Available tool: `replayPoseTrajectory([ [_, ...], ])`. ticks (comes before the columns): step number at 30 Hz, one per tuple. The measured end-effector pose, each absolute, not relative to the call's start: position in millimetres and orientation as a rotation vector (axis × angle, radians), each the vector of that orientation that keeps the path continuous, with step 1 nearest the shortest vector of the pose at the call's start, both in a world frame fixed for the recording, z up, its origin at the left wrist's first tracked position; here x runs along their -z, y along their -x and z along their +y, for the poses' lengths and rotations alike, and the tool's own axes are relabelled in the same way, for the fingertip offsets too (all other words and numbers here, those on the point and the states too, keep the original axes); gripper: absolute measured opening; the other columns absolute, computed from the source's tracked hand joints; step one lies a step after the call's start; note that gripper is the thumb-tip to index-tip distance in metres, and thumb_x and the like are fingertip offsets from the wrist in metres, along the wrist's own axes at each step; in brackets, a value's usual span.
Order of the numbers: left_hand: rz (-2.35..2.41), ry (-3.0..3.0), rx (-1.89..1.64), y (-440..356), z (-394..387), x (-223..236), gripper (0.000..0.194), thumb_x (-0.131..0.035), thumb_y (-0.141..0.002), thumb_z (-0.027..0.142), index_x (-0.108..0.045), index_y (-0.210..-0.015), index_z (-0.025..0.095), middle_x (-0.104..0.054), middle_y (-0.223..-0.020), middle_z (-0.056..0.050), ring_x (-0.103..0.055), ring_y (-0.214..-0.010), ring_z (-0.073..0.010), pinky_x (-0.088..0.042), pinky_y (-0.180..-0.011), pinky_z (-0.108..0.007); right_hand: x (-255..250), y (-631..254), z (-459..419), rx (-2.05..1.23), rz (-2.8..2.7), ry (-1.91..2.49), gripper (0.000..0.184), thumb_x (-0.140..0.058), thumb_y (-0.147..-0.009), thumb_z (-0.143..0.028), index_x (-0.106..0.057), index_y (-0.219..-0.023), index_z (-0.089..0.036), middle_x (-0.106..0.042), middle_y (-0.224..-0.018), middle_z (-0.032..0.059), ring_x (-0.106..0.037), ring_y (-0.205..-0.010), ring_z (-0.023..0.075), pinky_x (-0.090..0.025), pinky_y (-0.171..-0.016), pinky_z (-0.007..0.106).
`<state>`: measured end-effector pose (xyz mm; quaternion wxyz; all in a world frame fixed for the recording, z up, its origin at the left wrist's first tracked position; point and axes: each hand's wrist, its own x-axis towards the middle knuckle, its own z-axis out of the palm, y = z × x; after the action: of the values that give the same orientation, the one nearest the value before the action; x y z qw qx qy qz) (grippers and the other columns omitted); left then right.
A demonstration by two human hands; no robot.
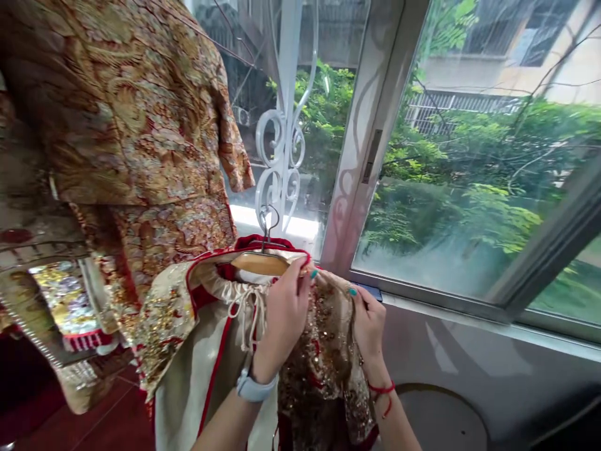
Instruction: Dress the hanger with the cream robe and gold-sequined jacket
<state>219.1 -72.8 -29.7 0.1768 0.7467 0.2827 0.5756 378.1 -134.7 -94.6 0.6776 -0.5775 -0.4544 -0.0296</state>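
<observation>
A cream jacket (188, 369) with red trim and gold sequin embroidery hangs on a wooden hanger (261, 264) with a metal hook. Its front is spread, showing the pale lining and white drawstring cords (246, 304) tied in a bow. My left hand (284, 308), wearing a pale watch, pinches the red-edged neckline just right of the hanger. Farther right, my right hand (369, 319) has its thumb and fingers closed on the shoulder edge of the same jacket. Sequinned cloth stretches between both hands. Some of my left fingertips are hidden by the hand itself.
A gold and red brocade jacket (141, 119) hangs at the left, close to the cream one. Behind are a white scrolled window grille (280, 134) and a sliding window frame (375, 138). A dark flat object (369, 292) lies on the sill (441, 316).
</observation>
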Motion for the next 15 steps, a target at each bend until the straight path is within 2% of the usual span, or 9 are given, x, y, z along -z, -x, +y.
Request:
replayPoseTrajectory([
  [2, 0.807, -2.150, -1.631, -207, -73, 37, 0.033, -0.042, -0.097, 0.038, -0.059, -0.120, 0.021, -0.069, -0.109, -0.010, -0.065, -0.094, -0.0221, -0.051, -0.082, -0.034, 108, -382, -135, 0.089, -0.937, 1.298, 0.034, -0.054, -0.092, -0.043, -0.077, -0.093, -0.017, -0.078, -0.094, 0.0086, -0.070, -0.084, 0.0258, -0.055, -0.077, 0.037],
  [5, 1.208, -1.924, -2.022, -144, -60, 80, 0.042, -0.055, -0.090, 0.044, -0.054, -0.124, 0.019, -0.061, -0.101, -0.007, -0.058, -0.084, -0.0197, -0.050, -0.077, -0.032, 121, -388, -135, 0.095, -0.955, 1.314, 0.034, -0.056, -0.091, -0.045, -0.077, -0.092, -0.018, -0.078, -0.093, 0.0089, -0.070, -0.083, 0.0265, -0.055, -0.077, 0.037],
  [7, 1.683, -1.695, -2.179, -86, -44, 114, 0.071, -0.069, -0.077, 0.053, -0.047, -0.131, 0.013, -0.057, -0.104, -0.010, -0.055, -0.090, -0.0240, -0.049, -0.083, -0.038, 123, -391, -134, 0.098, -1.002, 1.314, 0.035, -0.056, -0.091, -0.046, -0.076, -0.092, -0.018, -0.077, -0.093, 0.0089, -0.070, -0.083, 0.0264, -0.055, -0.077, 0.037],
  [8, 1.814, -1.738, -2.125, -60, -35, 129, 0.083, -0.071, -0.072, 0.059, -0.044, -0.134, 0.010, -0.057, -0.106, -0.011, -0.055, -0.093, -0.0271, -0.049, -0.084, -0.041, 122, -391, -133, 0.094, -1.037, 1.307, 0.035, -0.054, -0.092, -0.046, -0.075, -0.093, -0.019, -0.077, -0.095, 0.0090, -0.070, -0.085, 0.0264, -0.055, -0.078, 0.037],
  [10, 1.877, -1.995, -1.868, -22, -20, 146, 0.070, -0.059, -0.081, 0.058, -0.048, -0.131, 0.011, -0.061, -0.104, -0.012, -0.059, -0.093, -0.0291, -0.049, -0.083, -0.042, 119, -389, -133, 0.058, -1.147, 1.288, 0.036, -0.052, -0.092, -0.046, -0.073, -0.104, -0.020, -0.075, -0.105, 0.0098, -0.069, -0.096, 0.0273, -0.054, -0.085, 0.038],
  [12, 1.808, -2.278, -1.594, -7, -9, 150, 0.053, -0.045, -0.091, 0.049, -0.050, -0.130, 0.014, -0.066, -0.103, -0.013, -0.064, -0.091, -0.0286, -0.050, -0.081, -0.040, 114, -388, -134, 0.005, -1.297, 1.291, 0.042, -0.056, -0.090, -0.047, -0.065, -0.122, -0.021, -0.069, -0.122, 0.0105, -0.064, -0.111, 0.0289, -0.051, -0.094, 0.040],
  [13, 1.784, -2.383, -1.496, -6, -6, 149, 0.053, -0.043, -0.092, 0.047, -0.049, -0.133, 0.014, -0.068, -0.105, -0.014, -0.066, -0.092, -0.0291, -0.050, -0.082, -0.040, 112, -388, -134, -0.016, -1.366, 1.306, 0.049, -0.061, -0.087, -0.046, -0.060, -0.130, -0.022, -0.065, -0.128, 0.0106, -0.061, -0.117, 0.0294, -0.049, -0.097, 0.041],
  [15, 1.799, -2.501, -1.425, -12, -4, 144, 0.066, -0.050, -0.087, 0.050, -0.043, -0.139, 0.010, -0.069, -0.112, -0.018, -0.066, -0.097, -0.0326, -0.051, -0.083, -0.042, 110, -390, -135, -0.033, -1.447, 1.348, 0.060, -0.067, -0.083, -0.045, -0.054, -0.137, -0.024, -0.062, -0.133, 0.0106, -0.058, -0.120, 0.0302, -0.048, -0.099, 0.042],
])
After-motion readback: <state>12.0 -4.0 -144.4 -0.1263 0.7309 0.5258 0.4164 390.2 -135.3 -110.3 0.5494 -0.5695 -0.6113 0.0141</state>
